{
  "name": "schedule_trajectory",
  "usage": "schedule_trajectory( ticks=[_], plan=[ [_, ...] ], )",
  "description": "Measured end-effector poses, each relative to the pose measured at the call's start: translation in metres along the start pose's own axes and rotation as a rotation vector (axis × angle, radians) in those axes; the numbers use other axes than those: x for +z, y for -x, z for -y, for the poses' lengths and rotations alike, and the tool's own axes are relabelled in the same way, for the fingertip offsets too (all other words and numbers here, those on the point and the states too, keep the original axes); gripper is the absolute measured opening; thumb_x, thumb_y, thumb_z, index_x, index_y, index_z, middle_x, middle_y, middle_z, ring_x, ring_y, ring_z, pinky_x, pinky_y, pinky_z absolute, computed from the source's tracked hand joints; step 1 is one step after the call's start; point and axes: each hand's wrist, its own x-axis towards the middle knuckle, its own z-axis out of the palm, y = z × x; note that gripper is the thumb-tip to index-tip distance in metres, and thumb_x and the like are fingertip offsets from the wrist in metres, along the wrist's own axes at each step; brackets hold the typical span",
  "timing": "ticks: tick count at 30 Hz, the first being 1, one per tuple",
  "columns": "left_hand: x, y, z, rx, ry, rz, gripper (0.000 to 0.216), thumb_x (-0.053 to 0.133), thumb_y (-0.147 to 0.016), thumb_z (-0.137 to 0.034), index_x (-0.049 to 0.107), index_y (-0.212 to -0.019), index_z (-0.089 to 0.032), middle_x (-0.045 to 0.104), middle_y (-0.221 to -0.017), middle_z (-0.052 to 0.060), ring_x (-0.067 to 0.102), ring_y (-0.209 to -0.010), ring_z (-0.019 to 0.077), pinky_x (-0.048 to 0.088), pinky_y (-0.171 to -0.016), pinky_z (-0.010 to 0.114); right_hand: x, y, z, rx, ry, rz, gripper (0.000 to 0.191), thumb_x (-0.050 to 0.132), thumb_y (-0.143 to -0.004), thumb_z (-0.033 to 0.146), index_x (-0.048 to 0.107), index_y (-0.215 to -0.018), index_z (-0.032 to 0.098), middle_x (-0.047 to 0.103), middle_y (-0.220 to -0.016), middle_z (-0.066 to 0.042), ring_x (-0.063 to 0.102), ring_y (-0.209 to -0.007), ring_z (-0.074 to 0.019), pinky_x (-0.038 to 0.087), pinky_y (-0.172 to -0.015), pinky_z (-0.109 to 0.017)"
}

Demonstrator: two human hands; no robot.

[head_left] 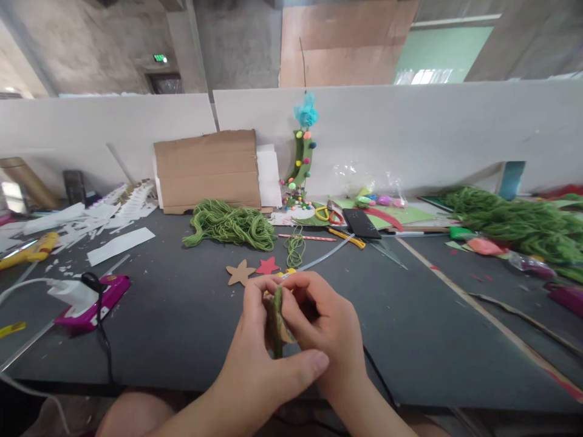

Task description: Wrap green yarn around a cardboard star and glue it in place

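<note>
Both hands meet above the front of the dark table. My left hand (262,346) grips a small tan, cardboard-like piece with a green yarn-like edge (277,321), its thumb stretched out beneath my other hand. Closed over the same piece from the right is my right hand (328,328), fingers curled at its top. Much of the piece is hidden by the fingers. Just beyond lie a brown cardboard star (240,272) and a red star (268,266). A thin loop of green yarn (295,250) rests behind the hands, near a clear glue stick (328,254).
A green yarn heap (230,224) lies before a cardboard sheet (207,173). A decorated green crescent (303,158) stands at the back. Scissors (328,214), a yellow cutter (347,238) and a black phone (361,223) lie behind. Leftward are a purple power strip (93,303) and yellow glue gun (34,250).
</note>
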Motion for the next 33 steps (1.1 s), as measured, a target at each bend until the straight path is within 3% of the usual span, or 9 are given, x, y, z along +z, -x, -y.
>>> schedule_trajectory(
  ticks=[5,11,16,20,26,33],
  plan=[
    [-0.002,-0.001,-0.003,-0.113,0.223,-0.011,0.015,0.055,-0.073,-0.021,0.050,-0.087,-0.022,0.053,-0.078,-0.002,0.050,-0.067,0.0117,0.040,-0.059,0.021,0.003,0.004,-0.003,-0.030,-0.036,0.058,0.012,0.051,-0.082,0.023,0.061,-0.076,0.022,0.059,-0.057,0.004,0.053,-0.048,-0.0104,0.040,-0.047,-0.020],
    [-0.004,-0.008,-0.011,-0.101,0.256,0.016,0.011,0.050,-0.082,-0.018,0.061,-0.085,-0.021,0.058,-0.081,-0.001,0.052,-0.072,0.0104,0.042,-0.065,0.018,-0.003,0.000,-0.004,-0.063,0.015,-0.021,0.010,0.052,-0.081,0.021,0.060,-0.074,0.021,0.057,-0.055,0.004,0.052,-0.047,-0.0100,0.039,-0.046,-0.019],
    [-0.008,-0.015,-0.012,-0.125,0.209,0.011,0.010,0.063,-0.077,-0.018,0.068,-0.085,-0.019,0.065,-0.080,0.001,0.057,-0.077,0.0112,0.045,-0.075,0.020,-0.010,-0.001,0.001,-0.086,0.055,-0.054,0.010,0.052,-0.079,0.020,0.059,-0.071,0.020,0.056,-0.053,0.005,0.051,-0.045,-0.0092,0.038,-0.044,-0.018],
    [-0.010,-0.016,-0.014,-0.129,0.242,-0.083,0.009,0.070,-0.068,-0.014,0.069,-0.077,-0.016,0.067,-0.077,0.001,0.059,-0.071,0.0102,0.046,-0.068,0.018,-0.013,0.001,0.004,-0.098,0.078,-0.044,0.010,0.052,-0.078,0.020,0.059,-0.070,0.020,0.057,-0.053,0.005,0.049,-0.044,-0.0089,0.037,-0.043,-0.018],
    [-0.011,-0.014,-0.017,-0.132,0.281,-0.099,0.006,0.068,-0.067,-0.013,0.066,-0.071,-0.017,0.063,-0.067,-0.002,0.057,-0.059,0.0068,0.044,-0.056,0.013,-0.014,-0.002,0.005,0.046,-0.053,0.028,0.011,0.053,-0.076,0.024,0.060,-0.068,0.020,0.054,-0.051,0.004,0.046,-0.044,-0.0096,0.034,-0.041,-0.019],
    [-0.014,-0.014,-0.019,-0.186,0.340,-0.024,0.006,0.065,-0.073,-0.014,0.062,-0.068,-0.015,0.060,-0.062,-0.002,0.055,-0.057,0.0062,0.043,-0.055,0.013,-0.012,-0.005,0.002,0.252,-0.389,0.139,0.010,0.058,-0.073,0.027,0.061,-0.072,0.018,0.052,-0.051,0.004,0.037,-0.043,-0.0069,0.026,-0.039,-0.017]
  ],
)
